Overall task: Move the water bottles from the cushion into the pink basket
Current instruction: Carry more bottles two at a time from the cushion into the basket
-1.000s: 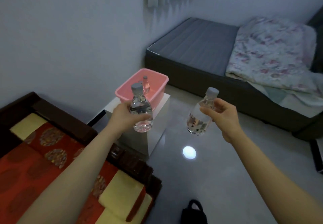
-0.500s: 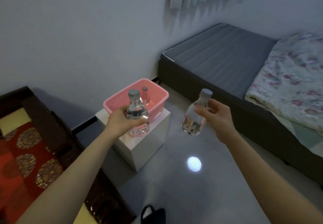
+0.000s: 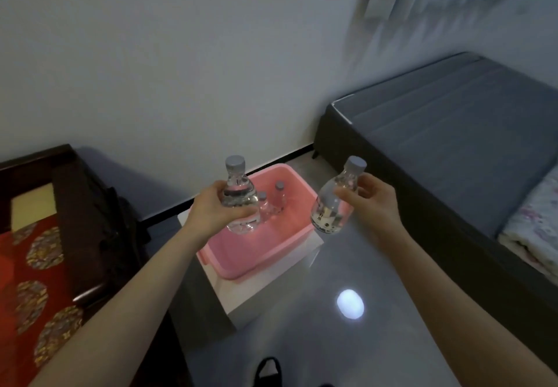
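My left hand (image 3: 211,210) grips a clear water bottle (image 3: 240,197) with a grey cap, held upright over the left part of the pink basket (image 3: 256,253). My right hand (image 3: 376,205) holds a second clear bottle (image 3: 333,205), tilted, just above the basket's right rim. Two smaller bottles (image 3: 273,202) stand inside the basket near its far wall. The basket rests on a white box (image 3: 271,290). The red patterned cushion (image 3: 27,281) lies at the far left on a dark wooden seat.
The dark wooden frame (image 3: 81,220) of the seat stands close to the left of the white box. A bed with a grey mattress (image 3: 453,133) fills the right side. A black bag handle (image 3: 268,371) lies on the glossy floor at the bottom.
Both hands with their bottles have come closer to the basket; the left bottle is now over it. The view has swung left and down, so the basket looks nearer.
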The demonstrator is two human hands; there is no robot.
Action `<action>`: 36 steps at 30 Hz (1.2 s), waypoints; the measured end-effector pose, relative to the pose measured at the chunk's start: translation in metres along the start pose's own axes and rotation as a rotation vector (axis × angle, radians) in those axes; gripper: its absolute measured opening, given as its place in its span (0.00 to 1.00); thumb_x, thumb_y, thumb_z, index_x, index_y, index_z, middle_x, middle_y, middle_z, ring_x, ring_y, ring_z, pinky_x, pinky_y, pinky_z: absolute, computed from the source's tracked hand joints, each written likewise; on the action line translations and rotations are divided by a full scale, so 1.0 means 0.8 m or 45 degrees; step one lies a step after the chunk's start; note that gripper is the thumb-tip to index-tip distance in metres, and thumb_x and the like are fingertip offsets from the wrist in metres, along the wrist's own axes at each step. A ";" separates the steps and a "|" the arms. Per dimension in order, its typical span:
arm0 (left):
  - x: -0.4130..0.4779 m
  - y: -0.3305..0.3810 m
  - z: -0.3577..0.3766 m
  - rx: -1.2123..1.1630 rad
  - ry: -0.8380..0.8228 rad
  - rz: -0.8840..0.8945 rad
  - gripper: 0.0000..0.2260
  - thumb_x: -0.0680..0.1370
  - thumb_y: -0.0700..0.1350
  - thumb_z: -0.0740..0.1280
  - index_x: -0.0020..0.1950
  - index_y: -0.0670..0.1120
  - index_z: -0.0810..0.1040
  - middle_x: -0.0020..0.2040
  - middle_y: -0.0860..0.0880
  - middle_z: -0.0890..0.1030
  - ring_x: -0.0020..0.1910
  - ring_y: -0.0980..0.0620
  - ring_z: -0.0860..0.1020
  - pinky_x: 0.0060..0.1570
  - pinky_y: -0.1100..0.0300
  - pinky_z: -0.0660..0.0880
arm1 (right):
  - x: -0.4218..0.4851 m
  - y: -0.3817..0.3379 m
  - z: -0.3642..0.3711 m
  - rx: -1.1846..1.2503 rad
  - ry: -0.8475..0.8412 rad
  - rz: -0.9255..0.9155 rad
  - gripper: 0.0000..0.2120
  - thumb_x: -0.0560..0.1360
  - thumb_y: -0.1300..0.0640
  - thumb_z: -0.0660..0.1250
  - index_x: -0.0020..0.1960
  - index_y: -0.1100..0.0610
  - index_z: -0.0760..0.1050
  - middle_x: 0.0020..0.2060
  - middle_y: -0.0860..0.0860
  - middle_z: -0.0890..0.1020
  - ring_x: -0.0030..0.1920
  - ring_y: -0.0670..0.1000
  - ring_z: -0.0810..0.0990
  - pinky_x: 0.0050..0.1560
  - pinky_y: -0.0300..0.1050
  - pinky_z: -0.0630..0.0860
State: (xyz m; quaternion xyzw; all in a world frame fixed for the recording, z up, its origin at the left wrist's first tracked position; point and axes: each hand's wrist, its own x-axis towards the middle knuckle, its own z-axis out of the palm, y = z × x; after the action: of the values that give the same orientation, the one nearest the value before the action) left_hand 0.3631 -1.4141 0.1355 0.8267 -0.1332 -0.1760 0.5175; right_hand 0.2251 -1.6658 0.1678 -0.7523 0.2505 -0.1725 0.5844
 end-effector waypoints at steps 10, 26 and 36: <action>0.102 -0.053 0.047 -0.023 0.126 -0.259 0.28 0.62 0.44 0.80 0.59 0.47 0.73 0.50 0.54 0.80 0.47 0.55 0.79 0.40 0.70 0.70 | 0.169 0.072 0.068 -0.046 -0.294 0.084 0.09 0.66 0.59 0.76 0.45 0.54 0.80 0.43 0.52 0.84 0.48 0.52 0.83 0.52 0.56 0.80; 0.186 -0.201 0.153 -0.102 0.454 -0.577 0.28 0.60 0.39 0.79 0.53 0.50 0.69 0.44 0.58 0.76 0.44 0.54 0.75 0.38 0.75 0.68 | 0.248 0.246 0.170 -0.241 -0.595 0.140 0.13 0.66 0.62 0.76 0.45 0.52 0.75 0.38 0.44 0.81 0.38 0.39 0.77 0.40 0.36 0.74; 0.237 -0.289 0.183 0.064 0.559 -0.436 0.26 0.57 0.41 0.80 0.50 0.49 0.72 0.46 0.52 0.79 0.45 0.51 0.77 0.42 0.70 0.69 | 0.253 0.324 0.223 -0.546 -0.577 -0.059 0.15 0.60 0.70 0.75 0.41 0.58 0.75 0.41 0.50 0.76 0.39 0.44 0.74 0.39 0.28 0.67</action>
State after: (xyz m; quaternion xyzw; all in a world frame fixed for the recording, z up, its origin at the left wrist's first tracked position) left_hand 0.4803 -1.5097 -0.1610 0.8682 0.1197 -0.0741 0.4759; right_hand 0.4433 -1.6909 -0.1355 -0.8833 0.1274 0.0431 0.4492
